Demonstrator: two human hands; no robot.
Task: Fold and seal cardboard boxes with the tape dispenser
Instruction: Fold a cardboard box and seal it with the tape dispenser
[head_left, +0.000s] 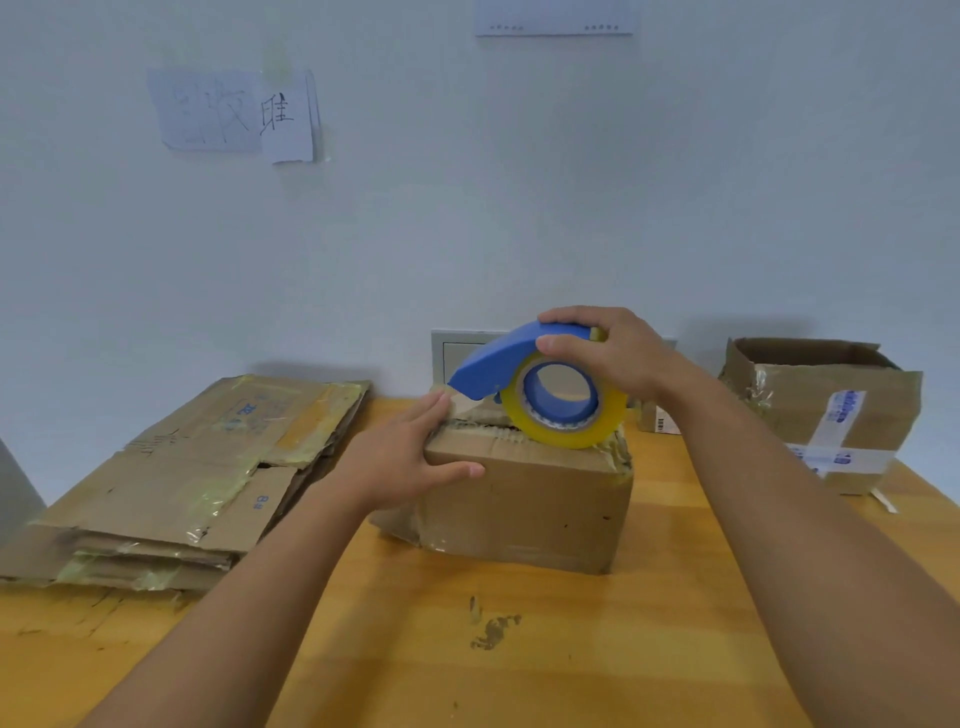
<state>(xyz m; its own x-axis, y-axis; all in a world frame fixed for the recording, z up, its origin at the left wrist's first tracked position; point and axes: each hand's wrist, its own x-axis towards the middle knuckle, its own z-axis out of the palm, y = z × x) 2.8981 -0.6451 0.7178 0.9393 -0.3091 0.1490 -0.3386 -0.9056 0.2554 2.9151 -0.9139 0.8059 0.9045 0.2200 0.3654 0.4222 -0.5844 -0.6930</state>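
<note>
Cardboard box (530, 499) sits mid-table, worn, soft-edged, probably light; left hand (410, 457) rests flat-fingered on its near-left top corner. Right hand (602, 353) grips the blue tape dispenser (514, 374) by its top, roll touching the seam.

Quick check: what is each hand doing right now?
Left hand: open, fingers pressing the cardboard box.
Right hand: gripping the tape dispenser.

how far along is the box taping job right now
Done: the middle box has its flaps folded shut. In hand: the right hand holds the tape dispenser on its top while the left hand steadies it. Left: the flattened boxes and the open box.
</note>
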